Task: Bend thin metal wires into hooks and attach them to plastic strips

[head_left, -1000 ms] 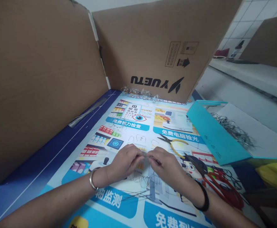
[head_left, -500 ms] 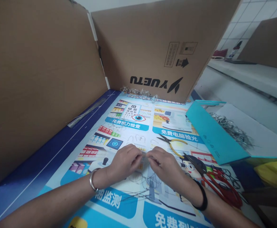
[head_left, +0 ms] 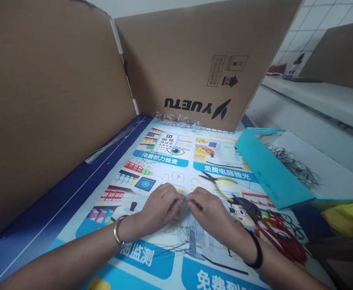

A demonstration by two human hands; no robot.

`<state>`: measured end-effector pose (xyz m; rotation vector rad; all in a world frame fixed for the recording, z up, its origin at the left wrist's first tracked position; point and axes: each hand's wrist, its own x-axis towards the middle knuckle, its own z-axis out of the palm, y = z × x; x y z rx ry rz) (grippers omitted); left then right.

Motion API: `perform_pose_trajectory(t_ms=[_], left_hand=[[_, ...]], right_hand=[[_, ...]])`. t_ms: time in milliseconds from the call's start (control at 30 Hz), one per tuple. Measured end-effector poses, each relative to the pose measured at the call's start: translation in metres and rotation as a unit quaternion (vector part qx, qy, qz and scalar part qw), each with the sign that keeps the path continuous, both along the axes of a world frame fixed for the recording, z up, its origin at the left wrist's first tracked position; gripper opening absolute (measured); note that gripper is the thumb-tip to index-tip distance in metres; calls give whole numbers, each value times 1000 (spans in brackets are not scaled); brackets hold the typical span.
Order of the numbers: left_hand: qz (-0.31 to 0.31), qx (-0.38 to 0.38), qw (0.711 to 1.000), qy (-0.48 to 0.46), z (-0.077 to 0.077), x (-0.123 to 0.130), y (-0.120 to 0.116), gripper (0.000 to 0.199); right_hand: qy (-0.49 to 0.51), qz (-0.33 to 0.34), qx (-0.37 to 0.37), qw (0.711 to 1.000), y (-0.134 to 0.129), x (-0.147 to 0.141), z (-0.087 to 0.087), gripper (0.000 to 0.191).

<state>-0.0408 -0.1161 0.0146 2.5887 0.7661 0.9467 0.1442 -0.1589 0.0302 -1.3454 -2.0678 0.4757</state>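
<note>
My left hand (head_left: 161, 208) and my right hand (head_left: 208, 210) meet almost fingertip to fingertip over the printed poster sheet (head_left: 161, 257). Both are closed in a pinch around something thin, like wire, too small to make out clearly. Below them lie loose thin wires (head_left: 170, 247), some straight and some curled. Just beyond my fingers are small bent wire pieces (head_left: 178, 177). Yellow-handled pliers (head_left: 214, 181) lie beyond my right hand, and a red-handled tool (head_left: 281, 239) rests to the right of it with dark loops around.
Cardboard panels (head_left: 55, 100) stand at the left and back, with a tangle of wire bits (head_left: 175, 117) at their foot. A turquoise box (head_left: 267, 173) at the right holds a wire heap (head_left: 294, 165). Clear strips (head_left: 104, 151) lie at the left; yellow material (head_left: 348, 217) is at the right.
The view has shifted slightly. My hands keep nearly the same pinching pose, with the fingertips a little closer together.
</note>
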Motion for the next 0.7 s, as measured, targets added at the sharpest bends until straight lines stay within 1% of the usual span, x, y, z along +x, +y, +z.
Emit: perform_pose_trajectory(t_ms=[100, 167, 267, 400, 533, 633, 700], left_hand=[[-43, -20, 998, -31, 4, 1, 2, 12], [-52, -36, 997, -36, 4, 2, 2, 12], [-38, -51, 997, -31, 2, 1, 3, 12], [-26, -39, 999, -27, -2, -1, 3, 11], [-15, -36, 999, -9, -3, -2, 1, 12], [-4, -19, 1000, -11, -3, -2, 0, 13], [-2, 0, 1000, -23, -3, -2, 1, 12]], right_hand=[[6, -4, -5, 1000, 0, 0, 0, 16], [10, -8, -10, 1000, 0, 0, 1, 16], [16, -11, -15, 1000, 0, -1, 2, 16], [10, -23, -29, 999, 0, -2, 3, 16], [3, -31, -46, 998, -1, -2, 1, 15], [-1, -33, -55, 998, 0, -2, 2, 12], [-8, -22, -54, 998, 2, 1, 6, 10]])
